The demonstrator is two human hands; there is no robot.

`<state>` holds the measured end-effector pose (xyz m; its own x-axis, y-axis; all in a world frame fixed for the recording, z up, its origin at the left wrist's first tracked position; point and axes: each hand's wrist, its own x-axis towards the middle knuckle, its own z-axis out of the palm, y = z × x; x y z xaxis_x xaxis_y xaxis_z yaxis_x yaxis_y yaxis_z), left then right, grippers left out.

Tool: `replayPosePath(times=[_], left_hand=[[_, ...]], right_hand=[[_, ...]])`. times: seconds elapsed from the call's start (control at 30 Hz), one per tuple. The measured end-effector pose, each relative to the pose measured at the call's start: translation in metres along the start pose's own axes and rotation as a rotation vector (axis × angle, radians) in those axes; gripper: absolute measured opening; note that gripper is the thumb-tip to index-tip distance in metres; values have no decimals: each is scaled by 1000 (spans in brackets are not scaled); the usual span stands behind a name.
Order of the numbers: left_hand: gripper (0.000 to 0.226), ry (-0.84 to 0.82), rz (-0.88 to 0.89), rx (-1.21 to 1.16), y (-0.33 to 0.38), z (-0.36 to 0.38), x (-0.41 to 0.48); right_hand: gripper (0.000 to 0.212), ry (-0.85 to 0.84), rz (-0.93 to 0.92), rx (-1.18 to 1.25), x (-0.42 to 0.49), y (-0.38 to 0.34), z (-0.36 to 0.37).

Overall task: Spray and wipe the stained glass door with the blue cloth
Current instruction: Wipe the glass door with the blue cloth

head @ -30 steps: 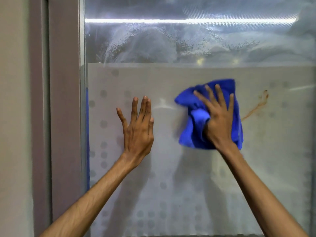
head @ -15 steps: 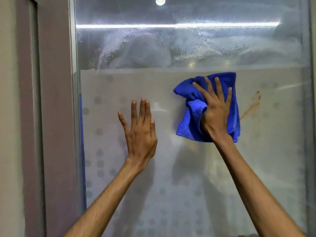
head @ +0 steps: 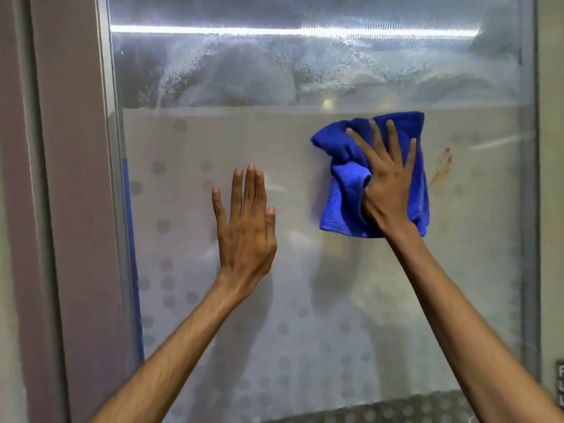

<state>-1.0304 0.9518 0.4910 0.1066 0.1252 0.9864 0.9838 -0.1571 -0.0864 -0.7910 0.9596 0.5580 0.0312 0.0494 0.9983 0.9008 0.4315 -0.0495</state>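
**Cloth pressed to the glass, stain just off its edge**

Across the top of the glass door (head: 305,270), from 10 to 2 o'clock, I see a clear band covered in streaky, beaded spray film (head: 244,77), with a bright light strip (head: 293,30) reflected along it. Below it the pane is frosted and dotted. A mauve door frame (head: 73,209) fills the 9 o'clock side, and a thin blue strip (head: 131,239) runs down the glass edge beside it. Nothing stands between my view and the pane except the two forearms coming up from 6 o'clock.

The right hand (head: 387,190) lies flat on the blue cloth (head: 338,199), fingers straight and spread, pressing it to the frosted glass at about 1 o'clock from the middle of the view. The cloth is bunched and folded. A brown stain (head: 441,169) sits on the glass at the cloth's 3 o'clock, just beside its edge.

The left hand (head: 247,227) is at the cloth's 8 o'clock, well apart from it. Its fingers are straight and close together, held flat toward the pane, with nothing in it.

The right thumb is hidden by a fold of cloth. I cannot tell whether the left palm actually touches the glass. A dark sign (head: 560,383) at 4 o'clock is cut off by the edge of the view and unreadable.
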Motion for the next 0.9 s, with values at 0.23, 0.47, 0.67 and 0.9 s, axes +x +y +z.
replayPosePath(times=[0.23,0.47,0.67,0.9], left_hand=[[59,-21,-39,-19,4,-5,-1],[57,-6,-22,-34,36,4,-11],[56,5,-67,-61,52,7,-22],[56,-2,-31,-41,74,16,-16]], right_hand=[[77,-112,-319,-75,-121,30,-4],[75,-18,-14,16,-38,37,-9],[64,-133,-332,-31,-159,53,-15],[71,-41,-105,-40,-87,73,-18]])
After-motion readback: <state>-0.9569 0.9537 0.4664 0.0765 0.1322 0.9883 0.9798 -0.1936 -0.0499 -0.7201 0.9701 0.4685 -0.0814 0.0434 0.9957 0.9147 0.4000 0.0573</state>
